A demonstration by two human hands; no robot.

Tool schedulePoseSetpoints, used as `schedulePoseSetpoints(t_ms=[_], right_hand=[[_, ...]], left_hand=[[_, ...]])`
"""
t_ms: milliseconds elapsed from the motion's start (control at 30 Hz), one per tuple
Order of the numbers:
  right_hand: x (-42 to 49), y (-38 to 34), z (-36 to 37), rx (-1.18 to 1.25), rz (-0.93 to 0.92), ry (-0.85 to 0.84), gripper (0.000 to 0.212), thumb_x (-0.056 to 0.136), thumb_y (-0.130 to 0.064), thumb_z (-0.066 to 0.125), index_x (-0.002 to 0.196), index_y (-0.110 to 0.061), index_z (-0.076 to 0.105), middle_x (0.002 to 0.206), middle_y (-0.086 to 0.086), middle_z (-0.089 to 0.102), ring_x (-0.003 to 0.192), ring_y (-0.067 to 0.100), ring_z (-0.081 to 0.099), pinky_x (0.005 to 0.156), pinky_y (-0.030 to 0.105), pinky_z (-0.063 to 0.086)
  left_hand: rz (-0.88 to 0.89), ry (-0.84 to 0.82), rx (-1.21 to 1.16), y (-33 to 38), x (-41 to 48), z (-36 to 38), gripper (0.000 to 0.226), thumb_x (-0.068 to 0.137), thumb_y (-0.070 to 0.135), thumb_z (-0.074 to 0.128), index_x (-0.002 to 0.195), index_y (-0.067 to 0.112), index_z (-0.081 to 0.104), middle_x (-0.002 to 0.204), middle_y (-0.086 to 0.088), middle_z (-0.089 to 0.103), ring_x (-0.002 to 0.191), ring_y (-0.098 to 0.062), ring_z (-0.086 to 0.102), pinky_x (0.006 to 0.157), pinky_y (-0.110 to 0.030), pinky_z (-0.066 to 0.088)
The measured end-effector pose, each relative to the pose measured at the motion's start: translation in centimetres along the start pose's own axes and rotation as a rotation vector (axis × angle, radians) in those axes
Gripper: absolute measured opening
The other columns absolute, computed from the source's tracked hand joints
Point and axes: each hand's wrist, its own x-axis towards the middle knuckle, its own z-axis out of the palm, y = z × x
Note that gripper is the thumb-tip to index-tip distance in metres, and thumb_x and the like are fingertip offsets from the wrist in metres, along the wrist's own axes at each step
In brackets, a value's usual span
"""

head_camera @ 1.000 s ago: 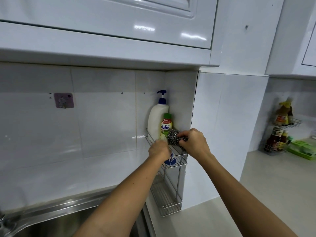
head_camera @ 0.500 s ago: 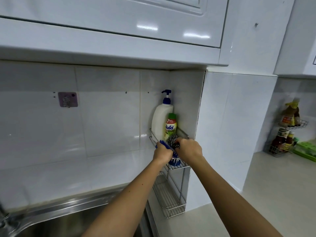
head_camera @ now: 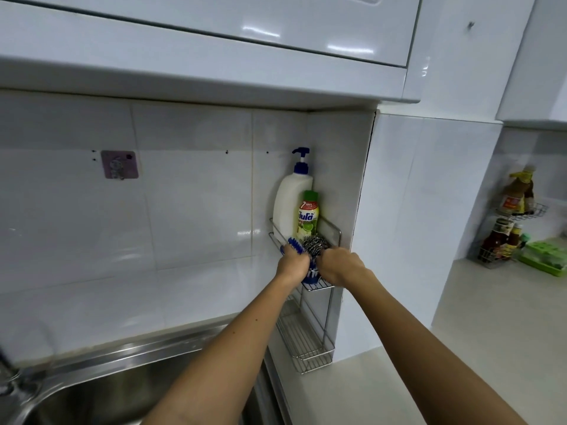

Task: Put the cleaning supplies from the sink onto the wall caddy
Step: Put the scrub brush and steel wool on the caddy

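A two-tier wire wall caddy (head_camera: 334,230) hangs in the tiled corner. Its upper shelf holds a white pump bottle (head_camera: 291,204) and a green-capped dish soap bottle (head_camera: 308,217). In front of them sits a steel wool scourer (head_camera: 313,244), and my right hand (head_camera: 337,266) has its fingers on it. My left hand (head_camera: 291,265) grips a blue scrub brush (head_camera: 296,244) at the shelf's front left; part of the brush shows below the hands. The lower shelf (head_camera: 302,338) holds nothing.
A steel sink (head_camera: 92,394) lies at the lower left, with a tap stub at the left edge. A purple adhesive hook (head_camera: 119,164) is stuck on the tiles. A white cabinet overhangs above. At the far right, a sauce bottle rack (head_camera: 509,222) and green tray (head_camera: 543,262) stand on the counter.
Both hands have sunk toward the upper shelf. The scourer went from held above the rim to resting in the shelf, and the blue brush has come up beside it.
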Motion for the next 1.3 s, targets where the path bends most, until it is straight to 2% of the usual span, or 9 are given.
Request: schedulePoseSetpoints(t_ms=[133,233,400,500,600,733,900,1000,1300], right_hand=[[-1.3,0.8,2.1,0.104,-0.09,0.144,0.042,0.101,-0.03,0.022,0.127,-0.009,0.047,0.138,0.013,0.051,0.127,0.03,0.048,0.1,0.041,0.04],[-2.5,0.9,3.5,0.163,-0.104,0.236,0.051,0.102,-0.035,0.018,0.147,-0.013,0.029,0.156,0.005,0.03,0.145,0.02,0.022,0.118,0.036,0.019],[-3.7,1.1,3.4,0.197,-0.092,0.174,0.055,0.102,-0.038,0.016,0.152,-0.014,0.013,0.161,0.003,0.013,0.149,0.018,0.006,0.12,0.037,0.01],[-4.6,0.9,3.7,0.171,-0.065,0.17,0.056,0.102,-0.037,0.015,0.152,-0.013,0.005,0.161,0.003,0.003,0.149,0.018,-0.002,0.12,0.041,0.006],[-5.8,0.2,4.5,0.138,-0.036,0.224,0.057,0.101,-0.034,0.017,0.152,-0.011,0.002,0.161,0.005,0.0,0.149,0.02,-0.003,0.12,0.043,0.005],[-7.2,-1.5,6.0,0.103,-0.054,0.325,0.06,0.097,-0.034,0.014,0.151,-0.009,0.007,0.161,0.008,0.005,0.149,0.023,0.001,0.12,0.043,0.005],[-8.5,-5.9,8.6,0.088,-0.146,0.398,0.062,0.094,-0.032,0.019,0.15,-0.006,0.018,0.159,0.011,0.016,0.148,0.026,0.012,0.118,0.045,0.005],[-9.2,-9.3,10.6,0.121,-0.198,0.294,0.061,0.098,-0.032,0.023,0.151,-0.008,0.006,0.161,0.009,0.005,0.149,0.024,0.001,0.118,0.042,-0.002],[-11.2,-18.6,17.5,0.199,-0.336,0.004,0.06,0.1,-0.031,0.025,0.151,-0.007,0.003,0.161,0.008,0.001,0.149,0.023,-0.002,0.12,0.043,0.005]], left_hand=[[-0.011,-0.02,0.005,-0.3,-1.0,0.1,0.053,0.095,0.019,0.038,0.146,0.012,0.026,0.13,-0.017,0.056,0.113,-0.031,0.057,0.089,-0.033,0.048],[-0.012,-0.013,0.019,-0.3,-1.3,0.0,0.053,0.097,0.022,0.036,0.148,0.011,0.026,0.132,-0.02,0.055,0.117,-0.033,0.057,0.092,-0.037,0.047],[-0.004,-0.03,0.054,-0.2,-2.2,-0.2,0.051,0.097,0.023,0.032,0.147,0.01,0.028,0.133,-0.022,0.054,0.118,-0.035,0.056,0.089,-0.036,0.047],[0.036,-0.048,0.07,-0.5,-3.1,-0.8,0.047,0.098,0.026,0.03,0.144,0.015,0.035,0.127,-0.018,0.058,0.109,-0.031,0.06,0.084,-0.033,0.05],[0.105,-0.022,0.162,-1.2,-5.2,-2.3,0.045,0.099,0.028,0.03,0.143,0.02,0.036,0.128,-0.015,0.06,0.11,-0.035,0.061,0.097,-0.044,0.051],[0.154,-0.006,0.434,-3.7,-7.6,-5.0,0.05,0.101,0.022,0.032,0.148,0.011,0.024,0.144,-0.019,0.046,0.119,-0.034,0.056,0.097,-0.041,0.046],[0.257,-0.028,0.8,-8.6,-9.9,-8.9,0.059,0.101,0.021,0.033,0.154,0.014,0.01,0.163,-0.006,0.012,0.148,-0.029,0.022,0.121,-0.04,0.02],[0.257,-0.033,0.951,-12.1,-10.8,-11.7,0.059,0.101,0.02,0.032,0.154,0.011,0.007,0.164,-0.008,0.008,0.151,-0.022,0.011,0.123,-0.039,0.009],[-0.024,-0.043,1.064,-22.4,-15.2,-19.5,0.059,0.101,0.023,0.029,0.154,0.006,0.008,0.163,-0.009,0.01,0.151,-0.021,0.01,0.122,-0.04,0.01]])
